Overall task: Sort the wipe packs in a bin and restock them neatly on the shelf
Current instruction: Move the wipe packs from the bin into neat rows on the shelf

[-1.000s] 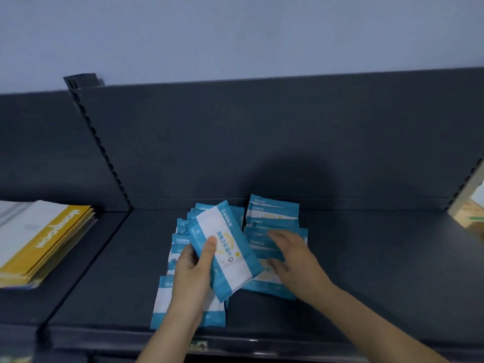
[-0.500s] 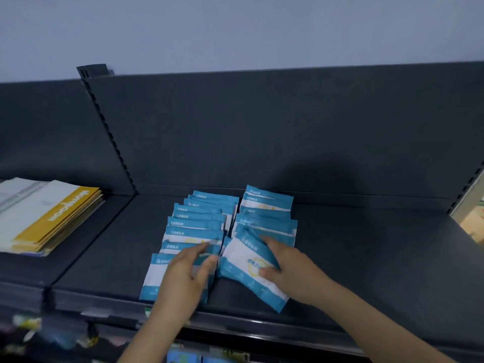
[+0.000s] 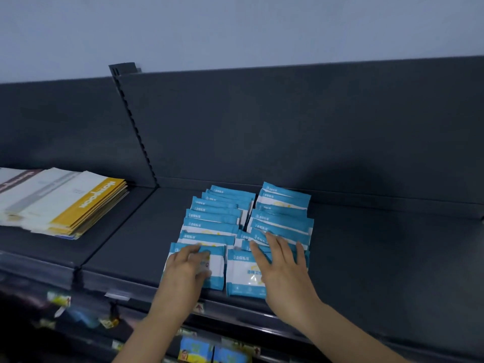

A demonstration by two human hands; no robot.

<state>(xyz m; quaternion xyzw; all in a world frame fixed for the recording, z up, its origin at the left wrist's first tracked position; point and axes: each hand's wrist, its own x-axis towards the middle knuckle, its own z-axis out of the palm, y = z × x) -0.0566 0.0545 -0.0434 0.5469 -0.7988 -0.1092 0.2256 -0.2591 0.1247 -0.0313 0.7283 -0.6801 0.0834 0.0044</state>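
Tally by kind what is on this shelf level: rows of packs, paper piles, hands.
Wipe pack rows: 2 (left row, right row)
Paper pile: 1
Hands: 2 (left hand, right hand)
Total: 5

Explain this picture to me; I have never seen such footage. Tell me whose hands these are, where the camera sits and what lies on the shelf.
No machine here: a person works with two bare hands, filmed by one wide-angle camera on their head, looking forward and down. On the dark shelf lie blue-and-white wipe packs, overlapping like tiles, in a left row and a right row. The right hand lies flat on the front packs of the right row, fingers straight and spread, holding nothing. The left hand rests on the front pack of the left row; blur hides whether it pinches it. Further left sits a stack of yellow-and-white flat packets.
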